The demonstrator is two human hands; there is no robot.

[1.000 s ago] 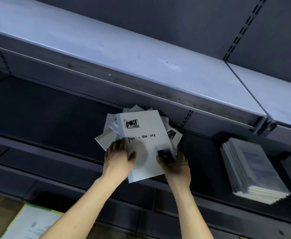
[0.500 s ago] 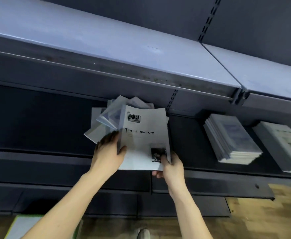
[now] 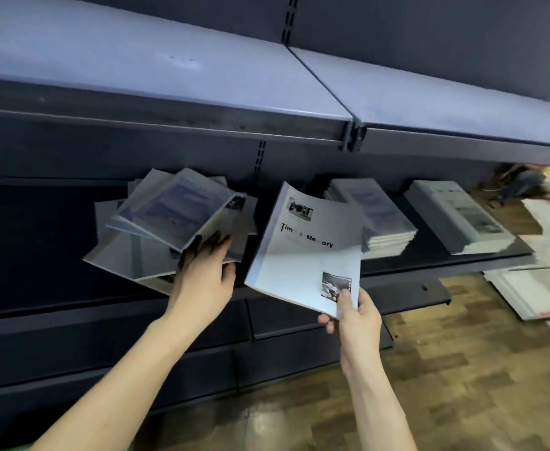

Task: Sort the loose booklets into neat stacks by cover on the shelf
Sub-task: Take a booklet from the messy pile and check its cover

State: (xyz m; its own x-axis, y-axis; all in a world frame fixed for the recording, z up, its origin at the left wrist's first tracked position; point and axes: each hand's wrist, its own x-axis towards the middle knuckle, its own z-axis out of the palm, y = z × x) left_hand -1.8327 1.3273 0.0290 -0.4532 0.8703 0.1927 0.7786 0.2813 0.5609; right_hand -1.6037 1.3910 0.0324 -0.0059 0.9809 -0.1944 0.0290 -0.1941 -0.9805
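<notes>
Right hand (image 3: 353, 315) pinches the lower right corner of a white booklet (image 3: 306, 255) — thumb on the cover, fingers curled beneath. Cover reads "Time & Memory", partly blurred; the booklet hangs tilted in front of the shelf (image 3: 443, 255), its top edge curling. Left hand (image 3: 203, 275) rests on the loose pile (image 3: 169, 229) of fanned booklets at the shelf's left — fingers straight, spread over the covers, tips in shadow. The pile lies askew, covers overlapping. Further right on the same shelf sit 2 neat stacks: a blue-cover stack (image 3: 373, 216) partly behind the held booklet, and a white-cover stack (image 3: 456, 216) beside it, apart.
</notes>
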